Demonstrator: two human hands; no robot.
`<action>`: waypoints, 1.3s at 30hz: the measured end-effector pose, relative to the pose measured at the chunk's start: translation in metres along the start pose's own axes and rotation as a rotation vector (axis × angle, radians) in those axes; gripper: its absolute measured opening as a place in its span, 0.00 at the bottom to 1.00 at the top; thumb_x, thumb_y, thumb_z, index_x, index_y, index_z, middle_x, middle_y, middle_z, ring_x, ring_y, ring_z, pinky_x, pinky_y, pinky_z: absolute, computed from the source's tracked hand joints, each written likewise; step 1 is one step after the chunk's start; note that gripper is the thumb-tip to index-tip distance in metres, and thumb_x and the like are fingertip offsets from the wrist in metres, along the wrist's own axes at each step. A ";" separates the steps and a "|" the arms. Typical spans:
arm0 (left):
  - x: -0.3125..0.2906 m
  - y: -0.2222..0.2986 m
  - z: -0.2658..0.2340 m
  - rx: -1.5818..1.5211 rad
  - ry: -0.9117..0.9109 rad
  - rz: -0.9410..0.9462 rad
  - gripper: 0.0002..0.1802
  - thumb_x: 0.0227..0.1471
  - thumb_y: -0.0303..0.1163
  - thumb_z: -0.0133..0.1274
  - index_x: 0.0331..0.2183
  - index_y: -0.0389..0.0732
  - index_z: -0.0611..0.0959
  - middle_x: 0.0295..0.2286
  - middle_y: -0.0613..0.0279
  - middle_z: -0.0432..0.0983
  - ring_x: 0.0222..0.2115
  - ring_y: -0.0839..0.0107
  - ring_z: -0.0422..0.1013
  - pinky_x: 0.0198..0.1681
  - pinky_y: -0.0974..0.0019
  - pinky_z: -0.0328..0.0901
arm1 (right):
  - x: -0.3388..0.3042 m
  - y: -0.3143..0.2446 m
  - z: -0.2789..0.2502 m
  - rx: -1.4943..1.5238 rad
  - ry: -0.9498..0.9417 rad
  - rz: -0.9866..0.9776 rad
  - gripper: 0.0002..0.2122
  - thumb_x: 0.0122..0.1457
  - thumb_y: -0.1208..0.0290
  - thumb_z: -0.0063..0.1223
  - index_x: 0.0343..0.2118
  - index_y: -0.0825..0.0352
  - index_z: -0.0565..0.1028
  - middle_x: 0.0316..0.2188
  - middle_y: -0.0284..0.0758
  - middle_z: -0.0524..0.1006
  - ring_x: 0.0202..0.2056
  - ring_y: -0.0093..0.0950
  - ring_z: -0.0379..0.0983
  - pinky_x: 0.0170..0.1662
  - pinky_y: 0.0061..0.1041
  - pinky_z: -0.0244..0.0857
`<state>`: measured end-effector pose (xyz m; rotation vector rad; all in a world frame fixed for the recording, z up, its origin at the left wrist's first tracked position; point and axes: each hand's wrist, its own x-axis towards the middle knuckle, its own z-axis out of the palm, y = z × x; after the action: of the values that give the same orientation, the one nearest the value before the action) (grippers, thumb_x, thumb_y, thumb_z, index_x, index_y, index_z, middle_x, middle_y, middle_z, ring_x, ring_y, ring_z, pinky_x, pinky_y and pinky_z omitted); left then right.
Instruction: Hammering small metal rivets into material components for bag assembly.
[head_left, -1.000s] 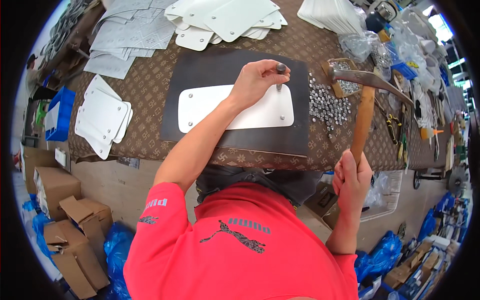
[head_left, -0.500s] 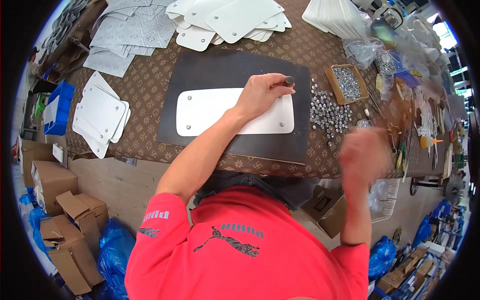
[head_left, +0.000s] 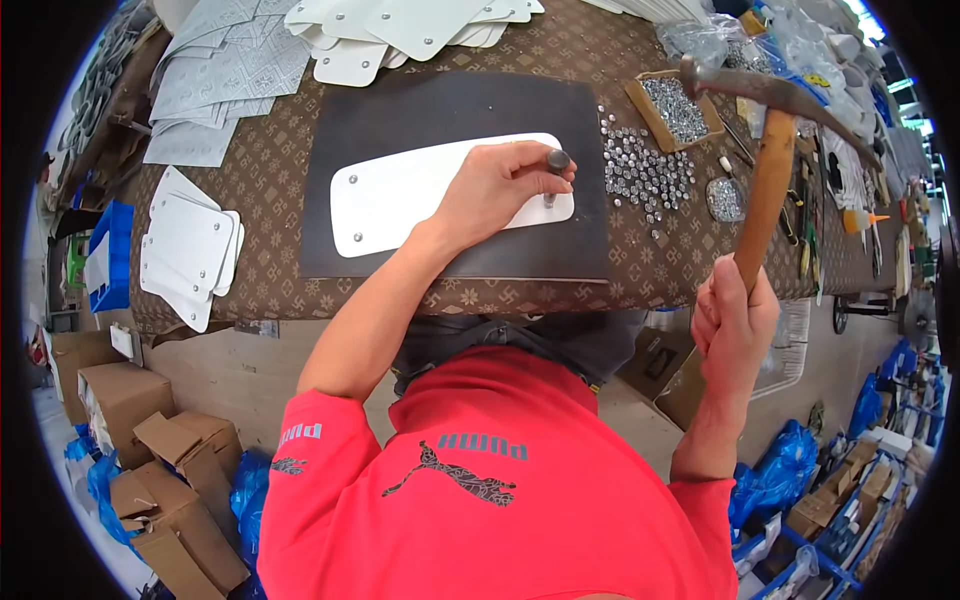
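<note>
A white rounded panel [head_left: 400,190] lies on a dark mat [head_left: 430,105], with two small metal studs showing at its left end. My left hand [head_left: 490,185] rests over the panel's right part, its thumb and fingers pinching a short dark metal punch [head_left: 558,160]. The punch stands nearly upright, its lower end on the near right corner of the panel. At the right, my right hand [head_left: 735,310] is closed round the wooden handle of a hammer [head_left: 766,190]. The hammer is raised, its metal head well to the right of the punch and apart from it.
Loose shiny studs [head_left: 645,170] lie right of the mat, beside a cardboard tray [head_left: 650,110] of small metal parts. White panels are piled at the back [head_left: 350,60] and at the left [head_left: 180,250]. Silvery patterned sheets [head_left: 220,80] lie back left. Pliers and tools [head_left: 808,235] lie far right.
My right hand, blurred and lower over the right side before, now holds the hammer up in plain view. The punch has moved nearer, to the panel's near right corner; the panel has turned slightly.
</note>
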<state>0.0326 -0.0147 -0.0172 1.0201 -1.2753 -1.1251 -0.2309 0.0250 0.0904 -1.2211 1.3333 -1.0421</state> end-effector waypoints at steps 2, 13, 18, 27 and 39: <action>-0.007 -0.009 0.001 0.174 -0.018 0.018 0.08 0.53 0.26 0.59 0.37 0.34 0.85 0.33 0.56 0.82 0.32 0.71 0.79 0.39 0.68 0.71 | -0.002 -0.010 0.003 0.021 0.048 -0.056 0.13 0.70 0.65 0.46 0.28 0.63 0.65 0.14 0.22 0.58 0.12 0.10 0.49 0.12 0.14 0.41; -0.021 -0.008 0.005 0.305 0.028 0.027 0.08 0.54 0.25 0.58 0.37 0.33 0.84 0.29 0.54 0.82 0.32 0.65 0.79 0.37 0.64 0.71 | -0.006 0.020 -0.008 -0.789 -0.164 -0.618 0.16 0.68 0.64 0.49 0.22 0.61 0.64 0.14 0.24 0.60 0.13 0.14 0.52 0.16 0.13 0.47; -0.015 -0.008 0.004 0.425 0.051 0.108 0.05 0.56 0.27 0.57 0.35 0.36 0.83 0.26 0.56 0.78 0.28 0.73 0.74 0.34 0.65 0.69 | -0.023 0.040 -0.007 -0.230 -0.159 0.173 0.12 0.67 0.64 0.53 0.28 0.60 0.66 0.15 0.21 0.60 0.14 0.11 0.53 0.17 0.15 0.45; -0.051 0.026 -0.097 0.266 0.279 -0.063 0.11 0.60 0.28 0.53 0.45 0.38 0.77 0.35 0.65 0.73 0.36 0.76 0.69 0.42 0.69 0.67 | 0.003 0.066 0.005 0.131 -0.089 0.166 0.12 0.68 0.64 0.50 0.29 0.58 0.62 0.15 0.19 0.58 0.11 0.09 0.49 0.12 0.15 0.40; -0.097 0.043 -0.157 1.101 0.175 -0.311 0.31 0.42 0.34 0.70 0.49 0.39 0.78 0.45 0.49 0.71 0.44 0.49 0.71 0.49 0.54 0.67 | 0.038 0.097 0.017 0.121 -0.061 0.163 0.12 0.68 0.63 0.50 0.28 0.56 0.62 0.15 0.18 0.56 0.11 0.09 0.49 0.11 0.16 0.41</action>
<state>0.1944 0.0819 -0.0007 2.1243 -1.6383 -0.4516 -0.2258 -0.0004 -0.0119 -1.0290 1.2817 -0.9480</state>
